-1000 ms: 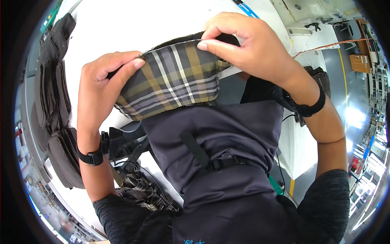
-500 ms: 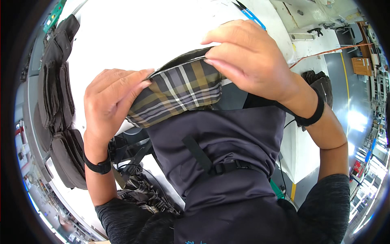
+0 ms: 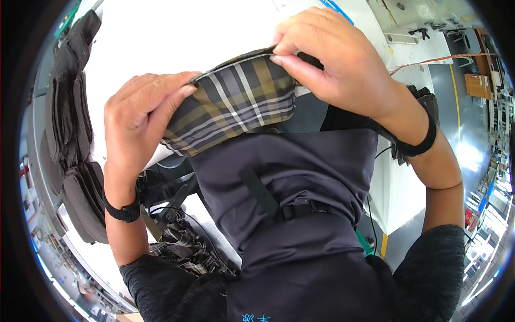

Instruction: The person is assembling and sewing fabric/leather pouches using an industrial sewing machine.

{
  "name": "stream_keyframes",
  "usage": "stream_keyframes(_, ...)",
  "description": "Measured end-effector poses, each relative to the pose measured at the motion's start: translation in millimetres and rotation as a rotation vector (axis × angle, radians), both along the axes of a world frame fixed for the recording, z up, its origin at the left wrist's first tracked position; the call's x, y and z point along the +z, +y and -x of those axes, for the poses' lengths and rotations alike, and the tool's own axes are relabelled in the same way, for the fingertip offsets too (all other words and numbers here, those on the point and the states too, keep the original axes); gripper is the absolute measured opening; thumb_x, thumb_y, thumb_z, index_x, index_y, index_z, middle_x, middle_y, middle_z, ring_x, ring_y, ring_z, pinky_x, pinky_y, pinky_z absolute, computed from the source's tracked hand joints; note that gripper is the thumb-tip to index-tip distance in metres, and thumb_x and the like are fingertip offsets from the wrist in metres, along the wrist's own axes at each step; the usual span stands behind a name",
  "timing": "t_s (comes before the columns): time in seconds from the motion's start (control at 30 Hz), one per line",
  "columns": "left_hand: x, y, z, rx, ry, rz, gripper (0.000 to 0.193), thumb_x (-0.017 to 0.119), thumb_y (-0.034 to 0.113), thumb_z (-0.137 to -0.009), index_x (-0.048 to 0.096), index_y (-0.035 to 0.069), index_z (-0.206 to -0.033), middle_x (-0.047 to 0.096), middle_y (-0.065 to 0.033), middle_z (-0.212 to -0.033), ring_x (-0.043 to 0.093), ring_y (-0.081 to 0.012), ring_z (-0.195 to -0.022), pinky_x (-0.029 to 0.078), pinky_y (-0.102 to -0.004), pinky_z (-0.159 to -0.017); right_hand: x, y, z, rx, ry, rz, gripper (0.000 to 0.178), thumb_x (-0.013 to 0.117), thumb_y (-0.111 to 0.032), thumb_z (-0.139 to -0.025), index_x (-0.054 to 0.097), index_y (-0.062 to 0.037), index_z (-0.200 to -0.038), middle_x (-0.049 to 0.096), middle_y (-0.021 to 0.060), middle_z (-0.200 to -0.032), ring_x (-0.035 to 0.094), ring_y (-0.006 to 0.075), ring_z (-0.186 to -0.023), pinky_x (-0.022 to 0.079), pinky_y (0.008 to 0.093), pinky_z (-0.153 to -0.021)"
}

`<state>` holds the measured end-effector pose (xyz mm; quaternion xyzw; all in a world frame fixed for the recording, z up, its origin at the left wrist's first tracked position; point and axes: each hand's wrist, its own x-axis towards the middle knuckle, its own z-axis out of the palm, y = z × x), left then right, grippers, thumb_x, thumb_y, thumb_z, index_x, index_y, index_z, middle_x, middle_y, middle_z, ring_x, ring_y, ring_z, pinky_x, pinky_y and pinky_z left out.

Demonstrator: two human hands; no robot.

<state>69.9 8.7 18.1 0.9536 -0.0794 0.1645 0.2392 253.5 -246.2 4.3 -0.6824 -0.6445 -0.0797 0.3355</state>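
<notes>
A plaid fabric piece (image 3: 233,99) in olive, grey, black and white is stretched between my hands above my dark apron (image 3: 300,161). Its upper edge shows a thin pale line, with dark cloth behind it. My left hand (image 3: 140,115) pinches the left end of that edge between thumb and fingers. At the other end, my right hand (image 3: 343,67) has thumb and fingers closed on the edge, and dark cloth shows behind the thumb. The lower part of the plaid hangs down toward my lap.
Dark folded fabric pieces (image 3: 70,123) lie in a row along the left of the white table (image 3: 150,37). Blue-handled thread snips (image 3: 339,8) lie at the top. Crumpled plaid cloth (image 3: 188,249) is at lower left, and a dark cloth bundle (image 3: 424,104) is beyond my right wrist.
Both hands have moved slightly up in the picture with the plaid fabric. Its upper edge, which gaped before, is now drawn closer together, and my right fingers have closed in on it.
</notes>
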Motion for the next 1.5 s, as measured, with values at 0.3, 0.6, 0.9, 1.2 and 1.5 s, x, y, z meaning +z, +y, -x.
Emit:
stream_keyframes(0.3, -4, 12, -1, 0.118, 0.223, 0.349, 0.019, 0.08, 0.005, -0.093, 0.082, 0.002, -0.112, 0.081, -0.0081, -0.097, 0.073, -0.0125, -0.086, 0.056, -0.0244, -0.081, 1, 6, -7, -0.013, 0.235, 0.13, 0.011, 0.071, -0.013, -0.095, 0.071, -0.0029, -0.1, 0.068, 0.0127, -0.092, 0.064, 0.0347, -0.088, 0.051, 0.044, -0.082)
stream_keyframes(0.6, -4, 21, -9, 0.164, 0.337, 0.481, 0.019, 0.081, 0.009, -0.095, 0.082, 0.001, -0.112, 0.082, -0.0063, -0.099, 0.072, -0.0098, -0.09, 0.056, -0.0245, -0.084, 11, 9, -12, 0.045, 0.607, 0.208, 0.016, 0.073, -0.016, -0.096, 0.075, -0.0013, -0.1, 0.073, 0.0141, -0.089, 0.071, 0.0274, -0.085, 0.054, 0.0373, -0.078)
stream_keyframes(0.9, 0, 5, -9, 0.046, 0.074, -0.072, 0.025, 0.082, 0.006, -0.086, 0.082, 0.005, -0.111, 0.079, -0.0099, -0.091, 0.074, -0.0213, -0.082, 0.056, -0.0299, -0.074, -20, 5, -10, 0.013, 0.034, -0.047, 0.017, 0.082, -0.001, -0.085, 0.07, -0.0036, -0.097, 0.073, 0.0087, -0.099, 0.069, 0.0274, -0.088, 0.053, 0.0372, -0.076)
stream_keyframes(1.2, -10, 2, -2, -0.124, -0.302, -0.381, 0.039, 0.075, 0.007, -0.074, 0.081, 0.001, -0.112, 0.077, -0.0081, -0.093, 0.075, -0.0213, -0.082, 0.055, -0.0317, -0.07, -23, 0, -7, 0.114, -0.199, -0.148, 0.027, 0.083, 0.003, -0.079, 0.067, -0.0011, -0.1, 0.07, 0.012, -0.105, 0.067, 0.0299, -0.086, 0.05, 0.0392, -0.071)
stream_keyframes(1.5, -3, -1, 1, -0.142, -0.258, -0.384, 0.036, 0.083, 0.002, -0.077, 0.079, -0.002, -0.113, 0.077, -0.0117, -0.094, 0.075, -0.0242, -0.082, 0.055, -0.0328, -0.069, -24, -1, -1, 0.06, -0.274, -0.176, 0.021, 0.071, -0.011, -0.075, 0.064, -0.002, -0.092, 0.068, 0.0105, -0.101, 0.067, 0.0266, -0.091, 0.053, 0.0376, -0.077)
